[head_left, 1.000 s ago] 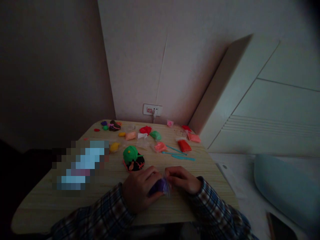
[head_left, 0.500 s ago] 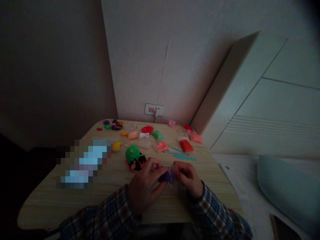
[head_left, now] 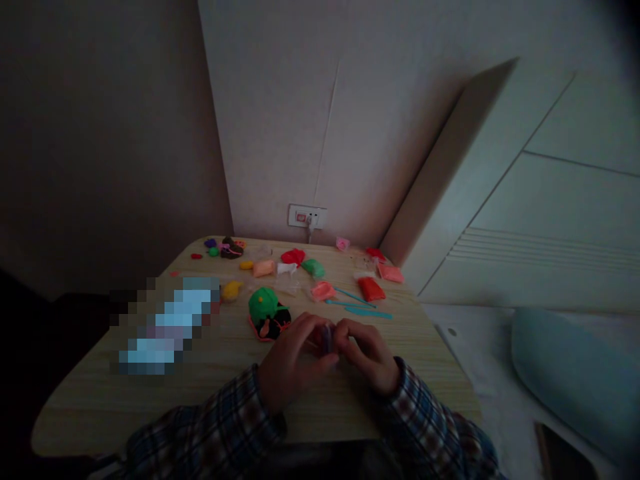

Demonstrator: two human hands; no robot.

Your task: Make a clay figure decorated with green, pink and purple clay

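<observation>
Between my hands, over the near part of the table, is a small clear bag of purple clay, mostly hidden by fingers. My left hand curls around its left side, thumb below and fingers above. The bunched fingertips of my right hand pinch its right edge. Just beyond my left hand sits a clay figure with a green cap, a black part and orange-red strands.
On the wooden table lie blue modelling tools, a red clay bag, a green one, a peach one and a yellow lump. A pixelated bright object lies left. A wall socket is behind.
The purple bag has turned so that less of it shows between my hands. My left hand has opened wider around it, and my right fingers have come closer to the left ones.
</observation>
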